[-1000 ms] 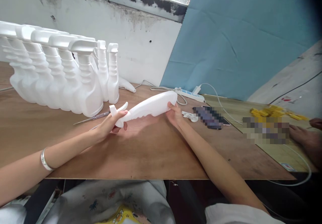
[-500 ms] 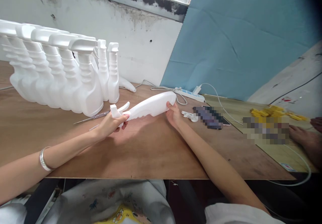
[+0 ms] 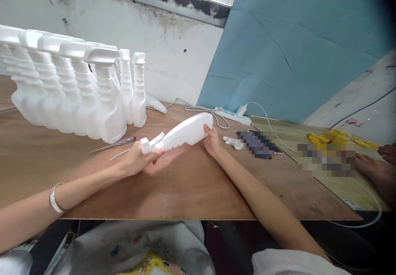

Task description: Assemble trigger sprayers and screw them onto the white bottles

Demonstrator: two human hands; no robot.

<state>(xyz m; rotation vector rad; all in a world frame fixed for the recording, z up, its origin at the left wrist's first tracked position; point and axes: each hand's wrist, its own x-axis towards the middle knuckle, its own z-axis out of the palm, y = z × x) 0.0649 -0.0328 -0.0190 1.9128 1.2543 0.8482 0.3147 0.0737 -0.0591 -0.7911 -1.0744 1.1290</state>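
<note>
- Left hand (image 3: 136,161) clasps the trigger head of a white spray bottle (image 3: 182,134); right hand (image 3: 212,141) grips its base end.
- Since the earlier views the bottle has tilted, head lower and nearer the person, the left hand closing further round the head: seemingly the head being seated or checked.
- The bottle hangs lengthwise above the tabletop's (image 3: 185,192) middle.
- Behind, toward the far left edge: a screwdriver (image 3: 116,144) and a row of bottles (image 3: 71,97).
</note>
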